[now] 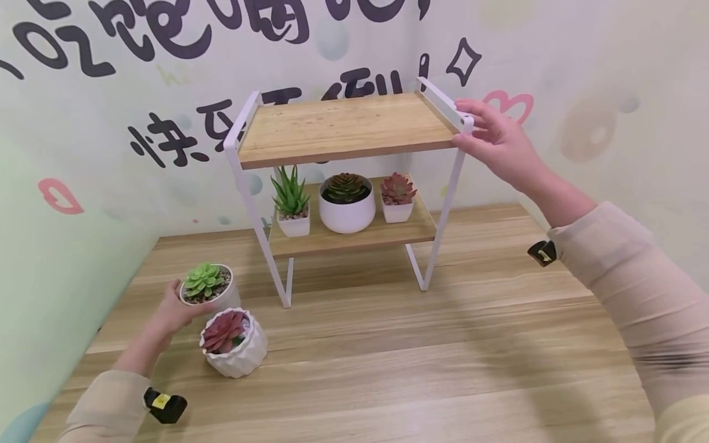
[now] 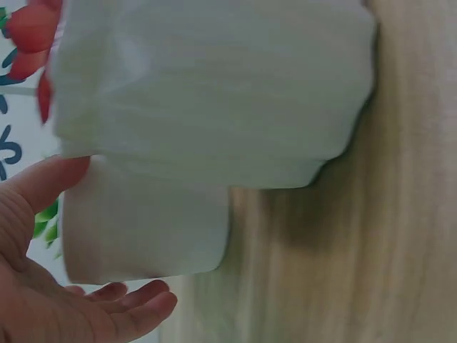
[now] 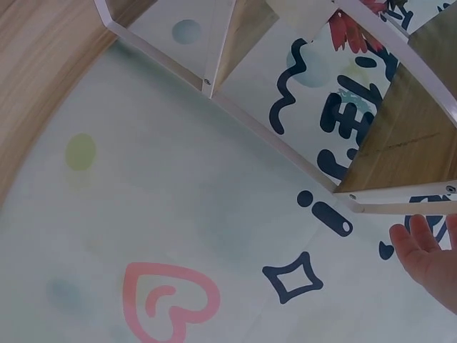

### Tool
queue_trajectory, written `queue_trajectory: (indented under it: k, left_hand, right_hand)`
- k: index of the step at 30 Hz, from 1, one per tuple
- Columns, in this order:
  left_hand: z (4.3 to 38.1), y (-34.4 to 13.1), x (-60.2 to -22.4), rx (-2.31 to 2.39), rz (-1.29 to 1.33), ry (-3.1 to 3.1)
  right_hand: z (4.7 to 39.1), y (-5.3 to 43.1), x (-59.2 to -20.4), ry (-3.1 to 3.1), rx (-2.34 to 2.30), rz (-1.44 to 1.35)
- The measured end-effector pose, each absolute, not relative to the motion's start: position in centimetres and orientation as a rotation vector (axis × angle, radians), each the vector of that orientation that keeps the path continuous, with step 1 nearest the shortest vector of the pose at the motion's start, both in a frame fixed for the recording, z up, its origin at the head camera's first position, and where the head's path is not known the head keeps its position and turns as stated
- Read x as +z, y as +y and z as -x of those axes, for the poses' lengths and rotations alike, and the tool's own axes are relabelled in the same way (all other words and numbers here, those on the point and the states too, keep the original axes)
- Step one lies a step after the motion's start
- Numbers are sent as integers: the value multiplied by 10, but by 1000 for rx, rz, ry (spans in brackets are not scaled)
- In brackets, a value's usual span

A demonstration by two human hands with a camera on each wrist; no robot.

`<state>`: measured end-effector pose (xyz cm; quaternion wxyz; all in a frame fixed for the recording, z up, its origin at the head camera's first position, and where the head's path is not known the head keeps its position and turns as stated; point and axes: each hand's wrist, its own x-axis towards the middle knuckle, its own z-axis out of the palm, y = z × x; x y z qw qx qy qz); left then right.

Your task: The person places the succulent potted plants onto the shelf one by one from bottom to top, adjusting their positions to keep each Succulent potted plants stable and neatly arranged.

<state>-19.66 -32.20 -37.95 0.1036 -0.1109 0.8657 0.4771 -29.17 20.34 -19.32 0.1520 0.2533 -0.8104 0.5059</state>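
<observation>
L hand, lower L of frame: thumb & fingers curled round green-succulent pot; ridged red-succulent pot just below in frame. R hand, upper R: thumb & fingers pinching corner of 2-tier shelf, upper ctr.

Head looks forward-down; right wrist, tilted, shares its white-framed wooden shelf. Left wrist faces a ridged white pot — close.

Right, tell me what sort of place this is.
Perhaps a café-style or staged indoor corner, judging by the wall with big lettering, the wooden table, the shelf and potted plants.
</observation>
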Motion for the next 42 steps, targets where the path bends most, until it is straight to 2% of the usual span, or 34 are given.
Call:
queue_trajectory:
  k: [42]
  left_hand:
    - [203,-312,-402,1572,470,2600]
  right_hand:
    - [291,201,-196,-2279,1472,-726]
